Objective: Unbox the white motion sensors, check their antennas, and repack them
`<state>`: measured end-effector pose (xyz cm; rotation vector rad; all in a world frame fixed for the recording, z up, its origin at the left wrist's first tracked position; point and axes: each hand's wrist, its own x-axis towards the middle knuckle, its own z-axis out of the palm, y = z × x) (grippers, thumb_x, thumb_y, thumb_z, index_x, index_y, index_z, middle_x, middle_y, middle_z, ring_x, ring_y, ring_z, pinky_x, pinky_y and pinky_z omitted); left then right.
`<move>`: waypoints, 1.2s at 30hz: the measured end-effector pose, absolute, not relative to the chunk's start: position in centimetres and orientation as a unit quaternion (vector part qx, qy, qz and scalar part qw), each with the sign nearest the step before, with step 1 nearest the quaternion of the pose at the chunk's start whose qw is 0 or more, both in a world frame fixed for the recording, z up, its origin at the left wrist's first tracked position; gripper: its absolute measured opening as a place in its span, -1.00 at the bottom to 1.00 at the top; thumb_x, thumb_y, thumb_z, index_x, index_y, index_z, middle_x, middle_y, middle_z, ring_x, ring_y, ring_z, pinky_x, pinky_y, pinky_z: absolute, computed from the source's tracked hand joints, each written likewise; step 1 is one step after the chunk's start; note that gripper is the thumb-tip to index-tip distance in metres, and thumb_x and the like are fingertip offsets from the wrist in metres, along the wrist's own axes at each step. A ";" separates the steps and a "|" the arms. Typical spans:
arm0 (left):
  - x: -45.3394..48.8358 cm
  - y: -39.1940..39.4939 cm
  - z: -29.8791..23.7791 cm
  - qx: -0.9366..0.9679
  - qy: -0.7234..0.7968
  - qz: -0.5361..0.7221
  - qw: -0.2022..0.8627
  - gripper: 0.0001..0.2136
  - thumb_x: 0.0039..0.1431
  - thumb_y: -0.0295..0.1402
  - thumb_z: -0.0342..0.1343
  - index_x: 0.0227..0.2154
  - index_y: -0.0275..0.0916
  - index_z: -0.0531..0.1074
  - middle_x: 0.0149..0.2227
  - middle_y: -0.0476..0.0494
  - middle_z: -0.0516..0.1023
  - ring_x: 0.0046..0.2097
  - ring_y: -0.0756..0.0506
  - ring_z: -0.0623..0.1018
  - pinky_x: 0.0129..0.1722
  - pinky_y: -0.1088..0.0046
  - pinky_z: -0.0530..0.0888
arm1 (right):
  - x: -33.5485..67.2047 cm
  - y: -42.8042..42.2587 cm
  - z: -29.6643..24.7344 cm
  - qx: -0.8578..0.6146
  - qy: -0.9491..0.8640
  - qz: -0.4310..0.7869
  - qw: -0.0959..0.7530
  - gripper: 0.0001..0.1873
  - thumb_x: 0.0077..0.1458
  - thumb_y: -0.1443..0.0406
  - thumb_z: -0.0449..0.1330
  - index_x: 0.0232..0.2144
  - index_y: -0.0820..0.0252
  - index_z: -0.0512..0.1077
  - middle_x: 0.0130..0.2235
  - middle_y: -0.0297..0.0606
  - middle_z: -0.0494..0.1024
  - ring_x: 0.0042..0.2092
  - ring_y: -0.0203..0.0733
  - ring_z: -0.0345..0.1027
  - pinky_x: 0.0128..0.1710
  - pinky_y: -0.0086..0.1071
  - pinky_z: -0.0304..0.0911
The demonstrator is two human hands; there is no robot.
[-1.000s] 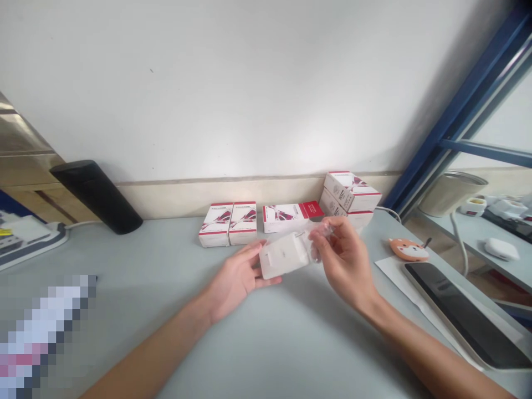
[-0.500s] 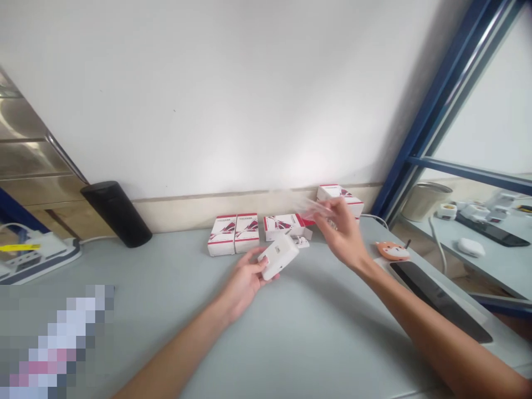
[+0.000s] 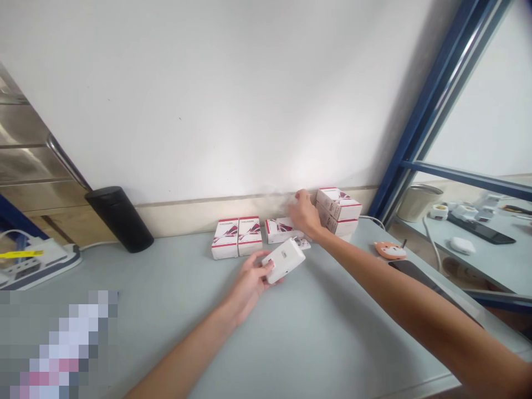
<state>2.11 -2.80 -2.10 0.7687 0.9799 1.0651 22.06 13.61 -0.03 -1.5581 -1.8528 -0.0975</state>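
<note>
My left hand (image 3: 253,277) grips a white rectangular plastic device (image 3: 286,259) by its lower left end, thumb on top. A small slot shows on the device's upper face. My right hand (image 3: 305,213) is stretched towards the wall, above a red-and-white carton (image 3: 276,228); motion smears its fingers. A faint, see-through plastic film (image 3: 276,198) shows just left of those fingers, and whether they still hold it is unclear. Behind the device, a small white piece (image 3: 303,243) lies partly hidden on the table.
Two matching cartons (image 3: 238,237) stand side by side left of the device. More cartons are stacked (image 3: 338,206) near the wall at right. A black cylinder (image 3: 120,219) and a power strip (image 3: 39,266) are at left; an orange animal-shaped item (image 3: 389,250) and a dark phone-like slab (image 3: 419,277) at right.
My right hand has moved left and towards the wall, carrying the clear plastic film from above the cartons. The stack at right is less covered now. My left hand keeps the white device.
</note>
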 end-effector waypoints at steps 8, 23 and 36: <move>2.3 -2.9 -2.3 0.333 0.435 0.486 0.681 -0.75 0.29 -0.48 0.26 -0.01 -0.23 0.43 -0.01 -0.30 0.65 -0.13 -0.17 0.67 -0.04 0.20 0.61 | 22.1 13.9 0.4 -0.510 -0.832 -0.078 0.203 -0.57 0.33 0.52 -0.02 0.08 0.21 0.53 0.18 0.08 0.46 0.24 0.15 0.26 0.22 -0.11 0.13; 2.2 -2.7 -2.4 0.332 0.420 0.483 0.693 -0.74 0.26 -0.47 0.29 -0.02 -0.24 0.46 0.03 -0.35 0.66 -0.06 -0.19 0.65 0.00 0.17 0.58 | 23.6 15.3 1.6 -0.481 -0.873 0.054 0.060 -0.55 0.48 0.04 -0.02 -0.05 0.07 0.62 -0.03 -0.15 0.70 -0.06 0.02 0.56 -0.07 -0.26 0.36; 1.9 -2.6 -2.2 0.364 0.377 0.484 0.701 -0.60 0.25 -0.31 0.37 0.13 -0.17 0.57 0.22 -0.24 0.57 0.05 -0.18 0.59 -0.06 0.33 0.58 | 23.5 7.6 3.1 -0.465 -0.815 0.019 0.346 -0.54 0.43 0.24 0.03 0.30 0.06 0.40 0.36 -0.05 0.38 0.21 0.14 0.44 0.15 -0.01 0.39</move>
